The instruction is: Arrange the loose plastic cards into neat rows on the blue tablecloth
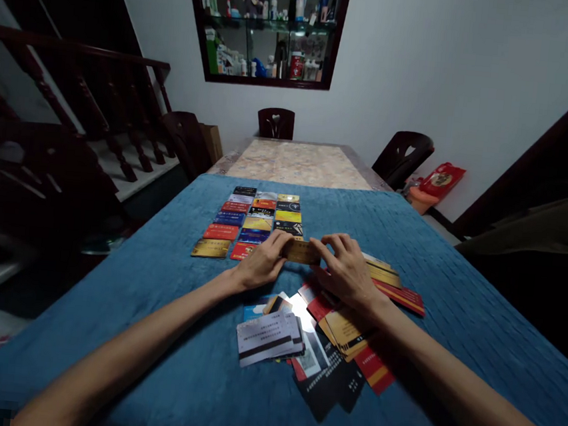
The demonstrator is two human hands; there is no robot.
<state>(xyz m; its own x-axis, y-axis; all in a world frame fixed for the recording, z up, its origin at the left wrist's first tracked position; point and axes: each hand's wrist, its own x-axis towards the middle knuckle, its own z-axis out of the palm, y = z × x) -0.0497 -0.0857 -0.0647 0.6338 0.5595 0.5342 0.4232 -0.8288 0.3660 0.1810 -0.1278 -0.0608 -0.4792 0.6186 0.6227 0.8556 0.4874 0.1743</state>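
Loose heap of cards point(321, 350) nearest, fanned on blue cloth point(455, 310) below the wrists. Beyond it, left hand point(259, 264) and right hand point(346, 269) each pinch one end of a gold card point(303, 251). Card held just above the cloth, long axis left-right, face tilted toward camera. Just beyond: card grid point(256, 220) in three tidy columns.

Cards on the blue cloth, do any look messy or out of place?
Yes. The loose pile of cards near the person lies jumbled, overlapping at all angles, unlike the neat rows of cards farther away. Both hands, left hand and right hand, hold one gold card.
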